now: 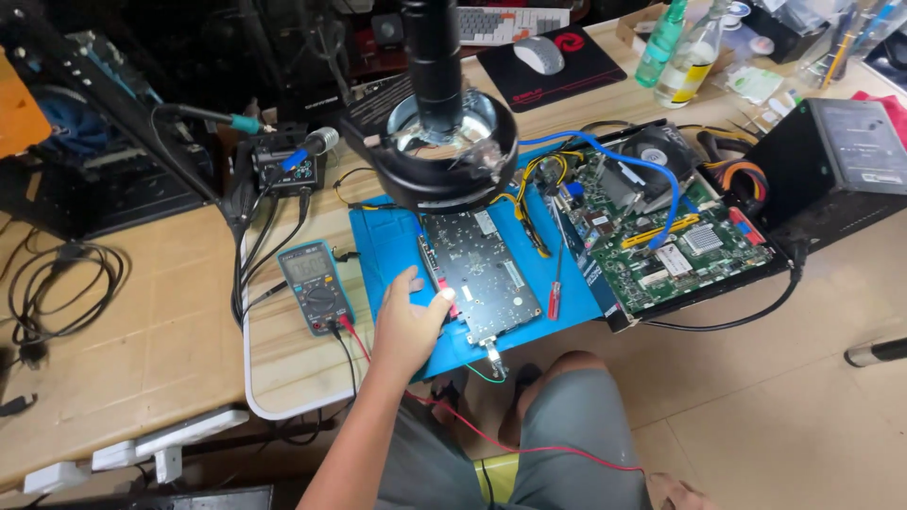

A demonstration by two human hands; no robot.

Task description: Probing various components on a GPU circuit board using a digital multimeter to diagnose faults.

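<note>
Resting on the knee, the right hand point(675, 491) barely shows, its fingers untellable; left hand point(408, 321) pinches the dark circuit board's point(480, 269) edge, multimeter point(315, 285) probes not yet applied.

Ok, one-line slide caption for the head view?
Left hand resting on a grey circuit board atop a blue mat, beneath a microscope ring light, multimeter alongside.

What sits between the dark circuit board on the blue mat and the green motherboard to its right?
In the head view, a red-handled screwdriver lies on the blue mat, between the dark circuit board and the green motherboard. Yellow and black wires run there too.
</note>
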